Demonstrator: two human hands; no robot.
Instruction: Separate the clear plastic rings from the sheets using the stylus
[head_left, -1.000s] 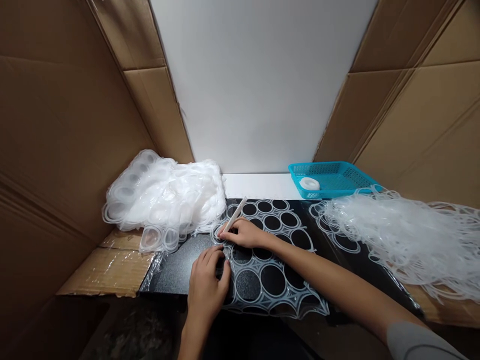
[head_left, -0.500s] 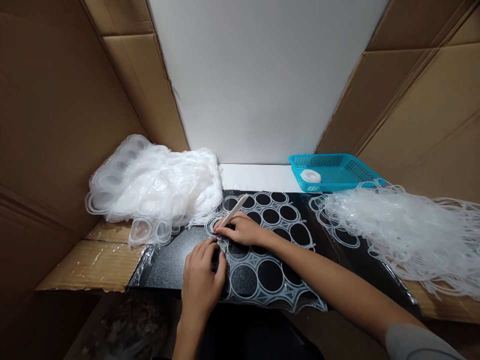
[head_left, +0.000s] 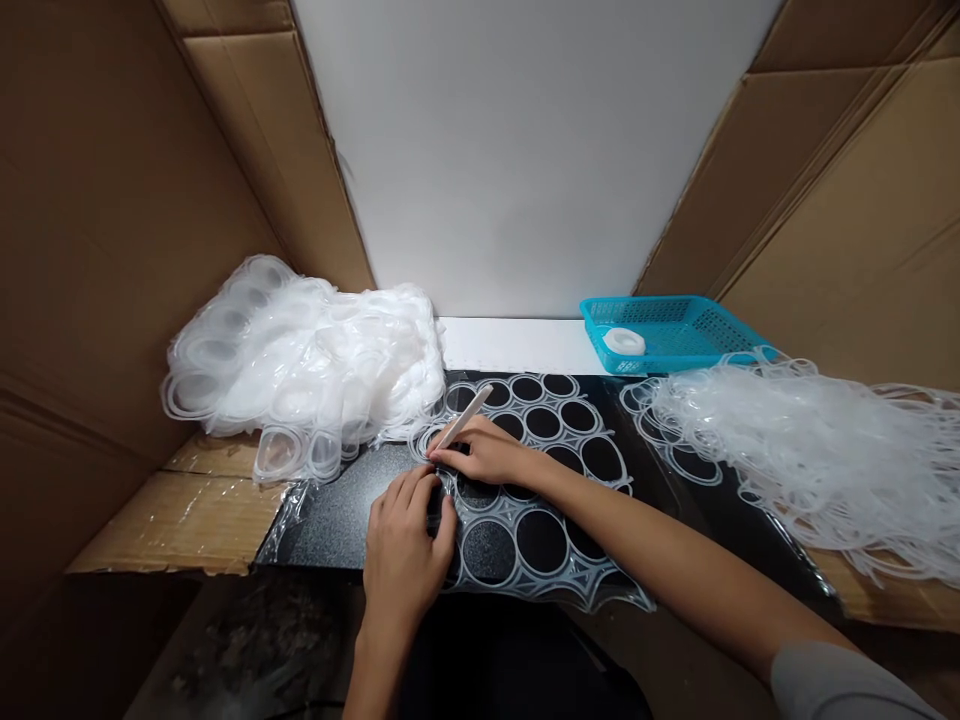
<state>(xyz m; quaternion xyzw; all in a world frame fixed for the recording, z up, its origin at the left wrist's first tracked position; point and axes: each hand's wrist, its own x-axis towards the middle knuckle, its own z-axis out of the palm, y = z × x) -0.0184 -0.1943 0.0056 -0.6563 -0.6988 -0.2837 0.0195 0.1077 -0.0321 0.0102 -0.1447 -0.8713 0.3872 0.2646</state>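
Note:
A translucent sheet of joined rings (head_left: 504,512) lies spread on the black work surface (head_left: 322,530). My right hand (head_left: 480,450) is closed round a slim white stick-like tool (head_left: 466,415), its lower end at the sheet's left edge and its upper end pointing up and right. Just below, my left hand (head_left: 409,535) rests on that same left edge, palm down, fingers bent and thumb apart. Its fingertips touch the sheet near the tool's lower end. What lies directly under the fingertips is hidden.
At the left is a heap of whitish ring sheets (head_left: 322,360). A tangled pile of clear ring scraps (head_left: 810,460) lies at the right. Behind it stands a turquoise basket (head_left: 682,362) holding white rings (head_left: 624,342). Cardboard walls (head_left: 247,130) flank the white back panel (head_left: 525,150).
The view has tilted slightly, shifting the scene a little upward. Both hands stay nearly in place, with the white tool still in my right hand at the sheet's left edge.

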